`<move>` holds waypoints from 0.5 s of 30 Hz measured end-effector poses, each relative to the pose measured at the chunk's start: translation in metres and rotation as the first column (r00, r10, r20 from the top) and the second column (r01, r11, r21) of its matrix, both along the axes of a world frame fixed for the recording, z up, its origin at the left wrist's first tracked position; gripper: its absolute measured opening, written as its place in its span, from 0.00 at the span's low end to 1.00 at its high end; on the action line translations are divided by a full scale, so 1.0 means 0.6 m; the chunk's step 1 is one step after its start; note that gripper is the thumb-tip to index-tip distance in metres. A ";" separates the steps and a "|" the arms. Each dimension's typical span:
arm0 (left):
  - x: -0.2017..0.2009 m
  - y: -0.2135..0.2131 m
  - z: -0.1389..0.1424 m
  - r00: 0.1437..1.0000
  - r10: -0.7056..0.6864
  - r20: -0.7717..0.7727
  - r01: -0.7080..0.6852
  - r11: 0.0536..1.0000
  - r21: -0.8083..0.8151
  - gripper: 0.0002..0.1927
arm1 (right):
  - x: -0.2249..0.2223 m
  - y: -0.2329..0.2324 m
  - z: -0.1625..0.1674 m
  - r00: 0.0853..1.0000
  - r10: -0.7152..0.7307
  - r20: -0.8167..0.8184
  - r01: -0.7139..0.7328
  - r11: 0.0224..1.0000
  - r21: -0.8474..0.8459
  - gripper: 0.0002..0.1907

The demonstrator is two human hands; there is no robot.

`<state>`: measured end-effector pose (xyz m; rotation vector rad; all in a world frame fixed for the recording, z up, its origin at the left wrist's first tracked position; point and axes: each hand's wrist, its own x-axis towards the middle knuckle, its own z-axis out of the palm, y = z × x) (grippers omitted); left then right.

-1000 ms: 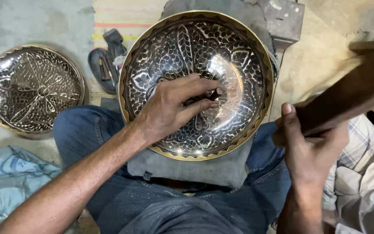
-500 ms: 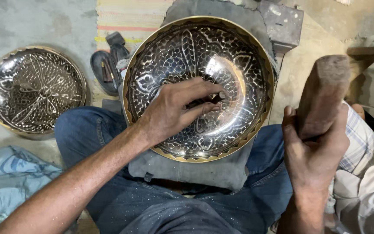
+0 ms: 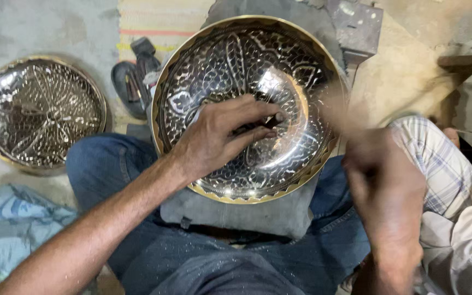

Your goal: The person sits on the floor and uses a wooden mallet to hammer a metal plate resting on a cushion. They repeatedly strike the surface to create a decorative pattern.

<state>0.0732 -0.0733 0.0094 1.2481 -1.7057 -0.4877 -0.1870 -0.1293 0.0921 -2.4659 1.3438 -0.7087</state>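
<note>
The left hand [image 3: 214, 139] is closed narrowly around a slim dark metal punch [image 3: 258, 124], which is pinched between thumb and fingertips and pressed tip-down against the inner face of the large round engraved metal bowl with a brass-coloured scalloped rim [image 3: 219, 65]. The hand is laid across the middle of the bowl, just where it was half a second ago, so the punch has been kept on the same spot of the pattern.

The right hand [image 3: 386, 191] is smeared by motion at the bowl's right edge. Half a second ago a thick brown wooden mallet was held upright in it, clear of the bowl; now the mallet is lost in a pale blur [image 3: 329, 106] sweeping toward the punch. The grip is judged to be still closed on the handle, though the fingers cannot be made out. The change is read as a blow being swung down onto the punch.

The bowl is propped tilted on a grey padded cushion [image 3: 247, 210] laid over blue denim trousers [image 3: 110, 164]. A second, smaller engraved metal dish [image 3: 39, 112] is set on the grey concrete floor [image 3: 34, 27] well to the left, with a dark sandal [image 3: 132, 82] between the two.
</note>
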 end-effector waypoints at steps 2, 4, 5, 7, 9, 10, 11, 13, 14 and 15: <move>0.001 -0.001 -0.001 1.000 -0.004 0.006 0.004 1.000 0.028 0.17 | 0.000 0.000 -0.003 0.936 0.047 -0.349 -0.117 0.976 -0.183 0.18; 0.001 0.000 -0.003 1.000 -0.001 -0.002 0.001 0.998 0.068 0.17 | 0.000 0.002 -0.008 0.998 -0.009 -0.064 0.011 0.999 0.041 0.17; 0.002 0.000 -0.004 1.000 -0.001 0.000 0.001 0.997 0.077 0.18 | 0.001 0.002 -0.011 0.995 -0.064 0.080 0.051 0.986 0.158 0.17; 0.001 0.001 -0.005 1.000 -0.008 -0.008 0.009 0.998 0.066 0.18 | -0.002 0.003 -0.012 0.982 0.026 -0.185 -0.039 0.997 -0.070 0.17; 0.002 0.000 -0.006 0.999 -0.031 -0.007 0.031 1.000 -0.001 0.18 | -0.004 0.003 -0.013 0.979 0.019 -0.202 -0.039 0.995 -0.097 0.17; 0.003 -0.001 -0.006 1.000 -0.031 0.002 0.031 1.000 0.006 0.18 | -0.006 0.003 -0.013 0.996 -0.016 -0.090 0.016 1.000 -0.001 0.18; 0.003 0.000 -0.006 1.000 -0.025 0.003 0.025 0.999 0.021 0.18 | -0.008 0.004 -0.013 0.998 -0.056 0.010 0.054 0.993 0.108 0.18; 0.002 0.001 -0.005 1.000 -0.016 0.006 0.016 0.999 0.043 0.18 | -0.010 0.004 -0.013 0.976 0.028 -0.215 -0.046 0.996 -0.082 0.19; 0.001 0.001 -0.005 1.000 -0.017 0.014 0.016 0.999 0.048 0.18 | -0.010 0.003 -0.013 0.946 0.044 -0.320 -0.105 0.979 -0.175 0.20; 0.001 0.001 -0.004 1.000 -0.017 0.018 0.016 0.998 0.058 0.18 | -0.009 0.004 -0.014 0.976 0.007 -0.218 -0.022 0.998 -0.066 0.19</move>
